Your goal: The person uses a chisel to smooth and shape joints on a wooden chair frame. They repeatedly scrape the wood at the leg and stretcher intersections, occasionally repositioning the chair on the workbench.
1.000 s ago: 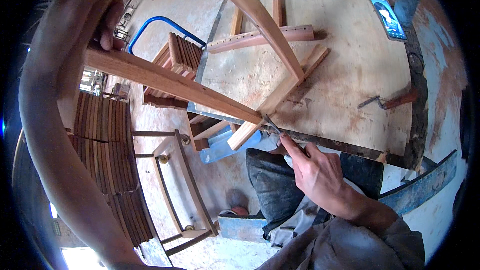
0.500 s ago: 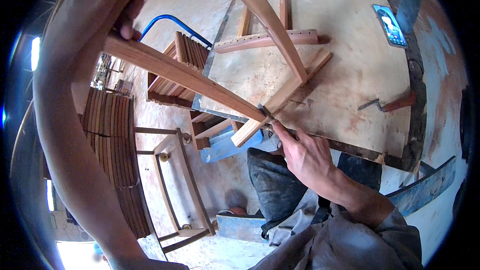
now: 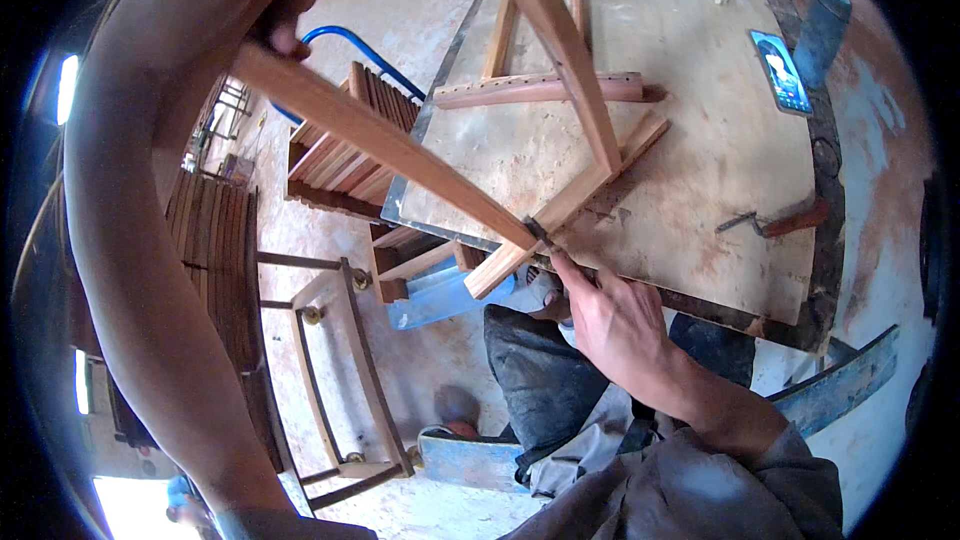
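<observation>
A wooden frame of long slats [image 3: 385, 145] and a crosspiece [image 3: 565, 202] leans over the near edge of the workbench. My left hand [image 3: 290, 25] is raised at the upper left, its fingers closed around the upper end of one slat; my forearm hides part of it. Low at the joint of that slat and the crosspiece is my right hand [image 3: 622, 322]. It grips a small dark flat tool [image 3: 537, 231], perhaps a scraper or chisel, with the index finger stretched along it. The tool's tip touches the wood at the joint; its handle is hidden in my palm.
On the workbench [image 3: 730, 180] lie another wooden frame [image 3: 540, 90], a phone [image 3: 780, 72] and a wooden-handled tool with a bent metal shank [image 3: 775, 221]. A dark cup [image 3: 824, 25] stands at the right. Stacked slats [image 3: 212, 270] and a wheeled wooden rack [image 3: 355, 360] are on the left.
The raised slats appear slightly further right, with the left hand still on one. My right hand and tool stay at the same joint. The whole view has shifted a little.
</observation>
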The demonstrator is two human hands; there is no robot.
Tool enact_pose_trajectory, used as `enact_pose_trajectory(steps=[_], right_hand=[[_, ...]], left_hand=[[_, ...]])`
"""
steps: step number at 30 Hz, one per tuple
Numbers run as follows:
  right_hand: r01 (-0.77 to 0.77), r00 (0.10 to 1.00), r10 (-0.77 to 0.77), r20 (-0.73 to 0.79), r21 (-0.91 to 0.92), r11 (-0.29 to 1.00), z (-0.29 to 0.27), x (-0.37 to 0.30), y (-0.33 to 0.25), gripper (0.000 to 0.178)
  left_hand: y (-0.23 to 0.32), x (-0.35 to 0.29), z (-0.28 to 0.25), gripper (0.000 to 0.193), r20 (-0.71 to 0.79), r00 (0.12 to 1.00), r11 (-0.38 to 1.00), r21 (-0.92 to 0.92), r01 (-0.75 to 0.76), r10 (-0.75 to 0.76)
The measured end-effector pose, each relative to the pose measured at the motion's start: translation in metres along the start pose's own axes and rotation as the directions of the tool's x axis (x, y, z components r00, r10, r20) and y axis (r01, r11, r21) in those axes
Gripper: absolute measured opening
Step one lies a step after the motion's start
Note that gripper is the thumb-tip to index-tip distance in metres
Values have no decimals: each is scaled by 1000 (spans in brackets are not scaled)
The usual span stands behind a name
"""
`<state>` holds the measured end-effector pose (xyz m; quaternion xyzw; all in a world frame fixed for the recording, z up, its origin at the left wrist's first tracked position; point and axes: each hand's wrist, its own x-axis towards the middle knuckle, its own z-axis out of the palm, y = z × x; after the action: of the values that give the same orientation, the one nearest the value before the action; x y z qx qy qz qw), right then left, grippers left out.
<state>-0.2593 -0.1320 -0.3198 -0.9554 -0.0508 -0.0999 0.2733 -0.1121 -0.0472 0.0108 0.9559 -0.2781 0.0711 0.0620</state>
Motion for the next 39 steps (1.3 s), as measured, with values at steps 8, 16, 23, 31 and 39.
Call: enact_pose_trajectory(steps=[8,16,23,31,39], right_hand=[[-12,995,-4,97,154,988,-19,-41,-22,62],[-22,995,18,96,40,999,-8,-24,-34,60],[-63,996,63,60,-6,998,4,-27,-48,64],[-112,989,112,99,0,994,-7,-24,-52,58],[-75,997,75,-16,10,997,13,-30,-47,52]], left_hand=[[-18,-7,7,57,-90,978,982,16,-186,187],[-12,-18,-4,60,-50,996,987,149,-67,75],[-17,-24,3,53,-90,995,993,113,-24,35],[-42,-43,16,54,-53,985,981,114,-160,167],[-83,-111,74,53,-131,983,989,-59,-135,126]])
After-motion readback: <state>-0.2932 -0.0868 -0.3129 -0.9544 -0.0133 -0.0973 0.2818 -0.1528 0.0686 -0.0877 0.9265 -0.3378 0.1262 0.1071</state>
